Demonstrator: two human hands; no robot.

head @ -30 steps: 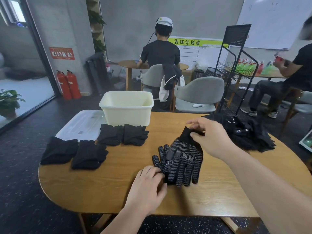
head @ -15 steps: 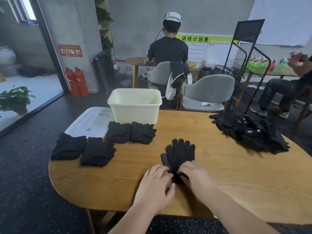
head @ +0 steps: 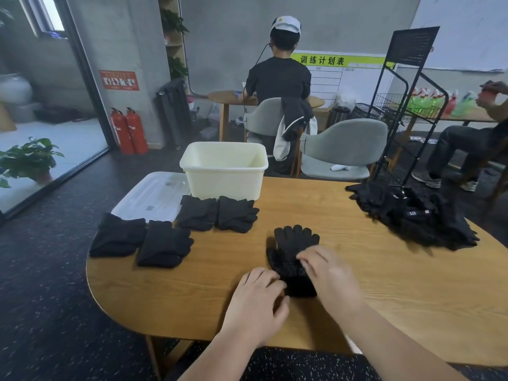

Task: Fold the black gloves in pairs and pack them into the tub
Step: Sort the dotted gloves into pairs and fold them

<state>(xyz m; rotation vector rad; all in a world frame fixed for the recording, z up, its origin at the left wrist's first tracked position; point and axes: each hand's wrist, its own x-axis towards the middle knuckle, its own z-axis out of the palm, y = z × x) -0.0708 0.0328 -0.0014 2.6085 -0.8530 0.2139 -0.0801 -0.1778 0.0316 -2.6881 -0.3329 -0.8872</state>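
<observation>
- The pair (head: 296, 242) now lies flat on the table (head: 426, 284), fingertips toward the tub (head: 225, 177); the right hand (head: 327, 273) has dropped from the cuff.
- Both it and the left hand (head: 258, 295) curl at the pair's near end. I cannot tell whether they grip it.
- Folding likely comes next.

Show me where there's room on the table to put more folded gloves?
Bare wood lies between the folded pairs and the loose glove pile, right of the tub, and along the table's near left edge. Crowded: around tub, lid and folded pairs.
</observation>
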